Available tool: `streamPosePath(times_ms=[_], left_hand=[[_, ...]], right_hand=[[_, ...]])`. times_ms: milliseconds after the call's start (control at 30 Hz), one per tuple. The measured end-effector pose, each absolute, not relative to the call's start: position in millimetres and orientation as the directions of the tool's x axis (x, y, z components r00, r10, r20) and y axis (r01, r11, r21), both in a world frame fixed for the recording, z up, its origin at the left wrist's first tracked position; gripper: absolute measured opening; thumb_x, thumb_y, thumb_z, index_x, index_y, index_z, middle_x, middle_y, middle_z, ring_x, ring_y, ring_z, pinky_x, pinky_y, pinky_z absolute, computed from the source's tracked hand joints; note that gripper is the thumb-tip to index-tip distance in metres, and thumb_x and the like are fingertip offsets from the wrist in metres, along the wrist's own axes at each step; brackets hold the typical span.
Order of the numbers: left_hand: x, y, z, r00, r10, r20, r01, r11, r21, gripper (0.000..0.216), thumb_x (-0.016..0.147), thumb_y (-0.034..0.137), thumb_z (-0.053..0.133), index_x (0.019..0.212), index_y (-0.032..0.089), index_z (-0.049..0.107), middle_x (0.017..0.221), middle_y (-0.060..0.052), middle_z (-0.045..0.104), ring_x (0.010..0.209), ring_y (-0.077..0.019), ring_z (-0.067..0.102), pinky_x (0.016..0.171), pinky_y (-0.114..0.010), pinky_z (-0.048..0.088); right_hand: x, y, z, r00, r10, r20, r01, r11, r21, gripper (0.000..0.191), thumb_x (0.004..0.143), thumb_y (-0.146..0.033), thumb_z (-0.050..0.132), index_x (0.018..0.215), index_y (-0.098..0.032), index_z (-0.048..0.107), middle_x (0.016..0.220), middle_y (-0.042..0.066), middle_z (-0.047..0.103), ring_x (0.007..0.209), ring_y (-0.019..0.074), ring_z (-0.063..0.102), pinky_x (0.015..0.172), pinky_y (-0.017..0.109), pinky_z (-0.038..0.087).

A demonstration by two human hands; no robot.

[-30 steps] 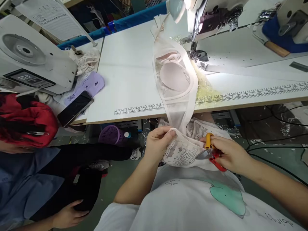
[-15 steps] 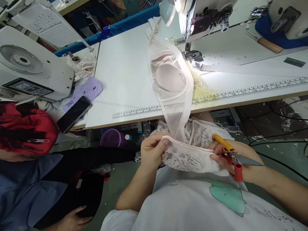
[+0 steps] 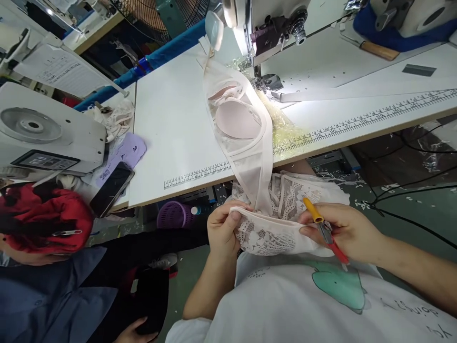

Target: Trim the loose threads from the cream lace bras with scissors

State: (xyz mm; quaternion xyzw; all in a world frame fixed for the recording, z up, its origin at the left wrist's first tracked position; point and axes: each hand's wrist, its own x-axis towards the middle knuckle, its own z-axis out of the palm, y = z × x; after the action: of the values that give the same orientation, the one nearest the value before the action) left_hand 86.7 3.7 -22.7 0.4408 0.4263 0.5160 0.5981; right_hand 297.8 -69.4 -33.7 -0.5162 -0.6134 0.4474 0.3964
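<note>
A pale bra with moulded cups drapes over the table edge, its near part hanging down to my lap. My left hand pinches the edge of its white lace piece between thumb and fingers. My right hand grips the other end of that edge, so the edge runs fairly straight between both hands. Scissors with yellow and red handles also sit in my right hand; their blades are mostly hidden. More white lace fabric lies on my lap behind the held edge.
A sewing machine with its lamp lit stands on the white table, which has a printed ruler along its front. At left are another machine, a phone and a seated person. A purple basket stands below.
My view has swung, so the table appears tilted and shifted left. The scissors have turned in my right hand, and their blades no longer point out to the right. Both hands keep hold of the lace edge.
</note>
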Motion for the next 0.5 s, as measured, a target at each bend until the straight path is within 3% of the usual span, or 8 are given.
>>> streamPosePath(times_ms=[167,367,500], left_hand=[[84,10,-25,0.206,0.977,-0.049,-0.28,0.107,0.954,0.01,0.062,0.032,0.08,0.065,0.025,0.073,0.061,-0.001,0.064,0.058,-0.0124,0.056,0.055,-0.025,0.047],[72,21,-15,0.352,0.933,0.072,-0.147,-0.021,0.989,0.006,0.066,0.019,0.077,0.071,0.021,0.074,0.068,-0.004,0.069,0.063,-0.0141,0.062,0.058,-0.025,0.051],[66,18,0,0.377,0.914,-0.148,0.052,0.139,0.989,0.013,0.066,0.027,0.077,0.068,0.016,0.071,0.072,-0.008,0.072,0.059,-0.0151,0.064,0.055,-0.026,0.053]], right_hand=[[303,-67,-34,-0.19,0.969,0.161,0.28,0.21,-0.937,0.017,0.075,-0.008,0.054,0.08,-0.021,0.063,0.07,0.001,0.061,0.061,0.0145,0.057,0.052,0.024,0.046],[314,-73,-41,-0.231,0.959,0.163,0.3,0.23,-0.926,0.028,0.074,-0.003,0.051,0.088,-0.023,0.063,0.077,0.003,0.061,0.069,0.018,0.059,0.056,0.027,0.048],[318,-77,-44,-0.233,0.959,0.159,0.32,0.23,-0.919,0.025,0.074,-0.007,0.055,0.088,-0.027,0.062,0.077,0.004,0.063,0.068,0.021,0.062,0.058,0.029,0.052]])
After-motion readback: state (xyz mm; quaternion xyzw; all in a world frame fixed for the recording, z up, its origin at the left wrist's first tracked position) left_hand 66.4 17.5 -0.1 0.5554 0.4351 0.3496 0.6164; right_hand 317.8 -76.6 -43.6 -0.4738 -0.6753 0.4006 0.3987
